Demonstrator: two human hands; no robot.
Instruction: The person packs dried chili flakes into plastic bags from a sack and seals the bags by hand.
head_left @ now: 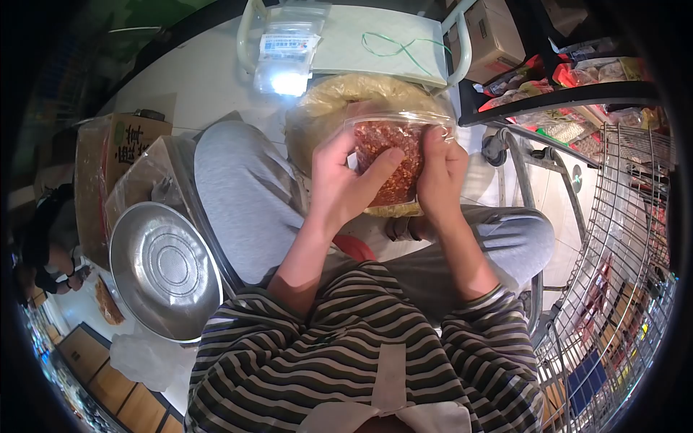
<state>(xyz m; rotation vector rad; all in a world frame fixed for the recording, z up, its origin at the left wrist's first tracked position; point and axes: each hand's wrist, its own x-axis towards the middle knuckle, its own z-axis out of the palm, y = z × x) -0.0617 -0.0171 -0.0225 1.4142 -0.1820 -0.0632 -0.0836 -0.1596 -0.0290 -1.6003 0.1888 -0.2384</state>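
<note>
Between my two hands is a clear plastic bag of red chili flakes (393, 169), held upright above a large yellowish sack (303, 119). My left hand (346, 177) grips the bag's left side, its thumb pressed across the front. On the other edge, my right hand (442, 169) has its fingers closed near the upper corner. The bag's top, a clear strip, stands above the flakes; whether it is sealed I cannot tell. Part of the sack is hidden behind my hands and the bag.
A white stool (375, 43) at the back carries a stack of clear bags (289, 47) and a green string (401, 47). To the left are a metal bowl (170, 270) and a cardboard box (119, 155). A wire cart (613, 252) stands right, below shelved packets (606, 72). A person's hand (72, 281) shows far left.
</note>
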